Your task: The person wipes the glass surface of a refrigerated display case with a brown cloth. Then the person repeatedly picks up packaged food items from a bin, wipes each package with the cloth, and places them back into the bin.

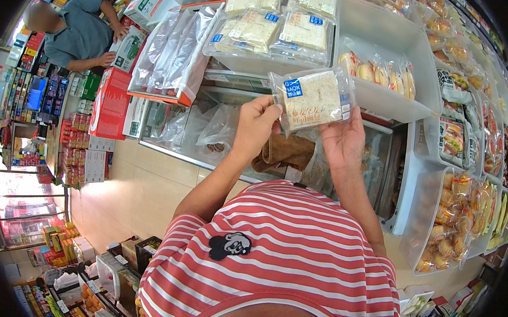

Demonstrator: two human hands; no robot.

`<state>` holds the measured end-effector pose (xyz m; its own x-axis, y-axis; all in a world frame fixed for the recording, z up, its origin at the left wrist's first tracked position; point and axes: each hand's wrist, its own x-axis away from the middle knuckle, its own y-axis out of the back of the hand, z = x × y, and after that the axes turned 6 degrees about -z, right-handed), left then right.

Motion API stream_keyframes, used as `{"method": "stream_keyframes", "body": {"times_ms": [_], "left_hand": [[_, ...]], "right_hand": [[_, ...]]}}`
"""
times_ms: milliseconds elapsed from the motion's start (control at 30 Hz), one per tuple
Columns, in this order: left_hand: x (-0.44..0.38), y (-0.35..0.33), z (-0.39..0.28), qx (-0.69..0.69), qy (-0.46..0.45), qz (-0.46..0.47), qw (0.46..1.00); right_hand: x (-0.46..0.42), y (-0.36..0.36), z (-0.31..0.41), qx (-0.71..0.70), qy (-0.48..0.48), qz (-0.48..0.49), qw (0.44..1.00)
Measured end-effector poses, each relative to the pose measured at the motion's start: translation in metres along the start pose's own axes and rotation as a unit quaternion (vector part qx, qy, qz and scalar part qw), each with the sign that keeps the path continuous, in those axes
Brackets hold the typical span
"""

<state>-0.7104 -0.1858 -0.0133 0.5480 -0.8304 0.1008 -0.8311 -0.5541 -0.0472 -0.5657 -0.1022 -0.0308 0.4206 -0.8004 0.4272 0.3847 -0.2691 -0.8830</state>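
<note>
A clear plastic pack of flat, pale sandwich bread point(315, 98) with a blue label is held up in front of me, its printed face towards me. My left hand point(258, 123) pinches its left edge between thumb and fingers. At the lower right corner, my right hand point(343, 138) grips the pack, with its palm turned up and some fingers hidden behind the wrapper. Beyond it, similar bread packs point(256, 28) lie piled in a white plastic bin point(265, 65). A brown cloth point(287, 152) rests below my hands on the glass-topped case.
To the right, a translucent bin point(382, 99) holds wrapped buns point(377, 74). Clear bags point(212, 129) lie on the glass case point(184, 151). An orange-edged box point(161, 92) holds silvery packs. At the far left, a person point(81, 36) touches a carton point(129, 48). Crates of fruit point(89, 299) stand behind me.
</note>
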Motion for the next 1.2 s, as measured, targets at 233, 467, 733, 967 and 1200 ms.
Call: {"method": "stream_keyframes", "body": {"times_ms": [233,467,733,967,1200], "left_hand": [[0.0,0.0,0.006,0.053,-0.028,-0.012,0.998],[-0.001,-0.002,0.006,0.039,-0.071,-0.057,0.995],[0.001,0.0,-0.006,0.022,-0.092,-0.051,0.994],[-0.002,0.002,-0.022,-0.191,-0.29,-0.094,0.933],[0.008,0.001,-0.009,-0.383,-0.619,0.008,0.685]], "right_hand": [[0.002,0.0,-0.002,0.0,0.003,0.017,1.0],[0.003,0.003,-0.005,-0.017,-0.022,0.029,0.999],[0.004,0.007,-0.009,-0.027,-0.05,0.038,0.998],[0.003,0.012,-0.006,0.116,-0.157,-0.01,0.981],[0.014,-0.01,0.011,0.071,-0.116,0.067,0.988]]}}
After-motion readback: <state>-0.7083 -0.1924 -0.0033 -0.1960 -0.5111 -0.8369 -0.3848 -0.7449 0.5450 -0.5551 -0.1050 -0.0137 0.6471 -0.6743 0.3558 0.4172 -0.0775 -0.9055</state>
